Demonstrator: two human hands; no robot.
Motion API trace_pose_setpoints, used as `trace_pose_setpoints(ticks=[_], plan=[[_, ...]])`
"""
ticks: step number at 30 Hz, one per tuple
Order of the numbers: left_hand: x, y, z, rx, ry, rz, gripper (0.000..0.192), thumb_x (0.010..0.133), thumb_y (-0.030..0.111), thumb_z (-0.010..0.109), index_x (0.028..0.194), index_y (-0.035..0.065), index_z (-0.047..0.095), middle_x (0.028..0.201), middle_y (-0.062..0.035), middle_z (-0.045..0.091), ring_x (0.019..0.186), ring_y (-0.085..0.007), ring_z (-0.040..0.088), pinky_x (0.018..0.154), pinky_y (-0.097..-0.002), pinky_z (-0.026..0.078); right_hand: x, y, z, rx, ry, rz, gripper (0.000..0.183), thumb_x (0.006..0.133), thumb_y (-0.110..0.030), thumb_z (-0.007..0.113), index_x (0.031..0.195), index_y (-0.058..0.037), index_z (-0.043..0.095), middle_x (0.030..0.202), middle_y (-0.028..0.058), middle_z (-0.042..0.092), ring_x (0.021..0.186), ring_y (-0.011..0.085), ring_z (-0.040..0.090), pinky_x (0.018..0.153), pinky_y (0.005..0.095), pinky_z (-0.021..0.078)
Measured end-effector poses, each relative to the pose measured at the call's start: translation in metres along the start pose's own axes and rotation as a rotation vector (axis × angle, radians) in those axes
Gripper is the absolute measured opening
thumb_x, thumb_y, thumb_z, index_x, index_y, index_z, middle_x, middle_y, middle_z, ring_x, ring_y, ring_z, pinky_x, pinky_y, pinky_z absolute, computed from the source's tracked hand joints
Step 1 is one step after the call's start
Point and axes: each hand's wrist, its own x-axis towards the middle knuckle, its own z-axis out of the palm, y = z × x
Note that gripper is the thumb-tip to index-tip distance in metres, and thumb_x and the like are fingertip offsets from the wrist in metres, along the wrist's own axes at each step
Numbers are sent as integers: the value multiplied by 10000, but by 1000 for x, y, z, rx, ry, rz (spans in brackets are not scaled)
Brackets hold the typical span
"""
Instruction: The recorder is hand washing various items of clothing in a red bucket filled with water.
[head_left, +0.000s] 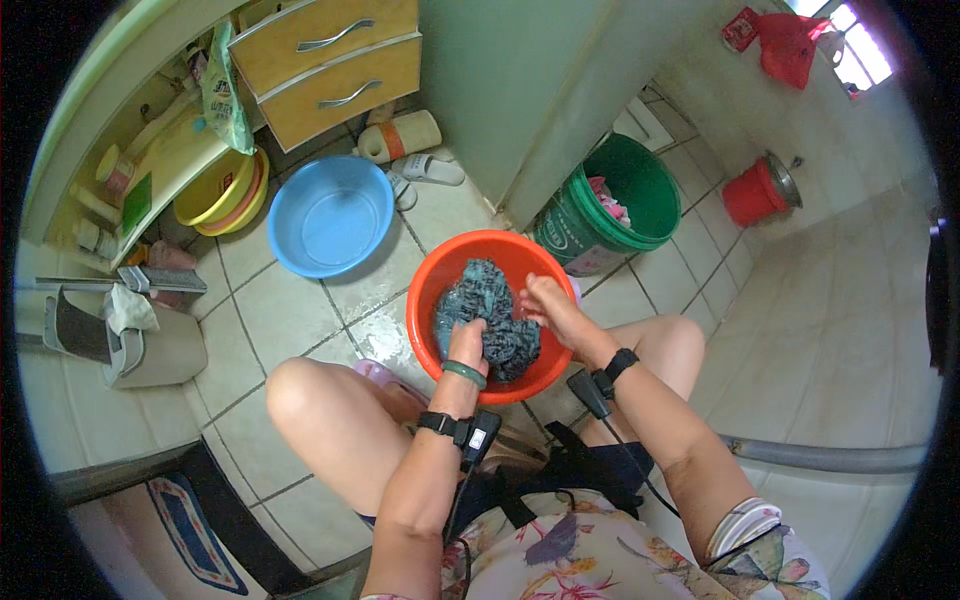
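Observation:
A dark, blue-grey patterned cloth garment (495, 315) lies bunched and wet in an orange-red plastic basin (427, 259) on the floor between my knees. Some water shows along the garment's left side. My left hand (469, 343), with a green bangle at its wrist, grips the lower left part of the garment; its fingertips are hidden in the folds. Over the basin's right side is my right hand (555, 306), fingers loosely bent and apart, with nothing seen in them. Its fingertips are close to the garment's right edge.
A blue basin (330, 217) sits ahead on the left, beside stacked yellow basins (225, 199). Ahead on the right, a green bucket (607, 232) holds pink cloth (609, 202). White slippers (427, 169) lie near a wall corner. A grey bin (161, 360) stands left on wet tiles.

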Motion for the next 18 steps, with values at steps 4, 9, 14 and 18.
trace_pose_setpoints(ticks=[4, 9, 14, 18], plan=[[-16, 4, 24, 319, -192, 65, 428, 678, -89, 430, 1084, 12, 524, 962, -99, 591, 858, -220, 587, 776, -331, 475, -10, -33, -5, 15, -3, -6, 571, 841, -508, 467, 1246, -121, 358, 1178, 59, 446, 1053, 109, 399, 818, 301, 366], [-27, 11, 31, 610, -317, 152, 349, 733, -77, 453, 1046, 15, 578, 943, -39, 607, 866, -127, 557, 762, -256, 445, -18, -51, -4, 38, -322, 90, 514, 863, -345, 537, 1276, -114, 335, 1080, 18, 502, 956, 87, 518, 764, 265, 470], [-17, 12, 17, 691, -376, 158, 214, 783, -15, 502, 958, 13, 620, 873, -28, 618, 800, -113, 556, 744, -250, 443, -11, -36, -1, -258, -360, -97, 511, 757, -174, 667, 1196, -65, 429, 1052, 38, 531, 935, 124, 526, 811, 280, 444], [-20, 16, 23, 739, -396, 215, 247, 752, -23, 509, 980, 4, 598, 895, -28, 607, 820, -119, 554, 758, -260, 442, -22, -44, -2, -654, -256, -347, 355, 698, -170, 651, 1009, -38, 543, 908, 79, 581, 880, 143, 545, 787, 293, 434]])
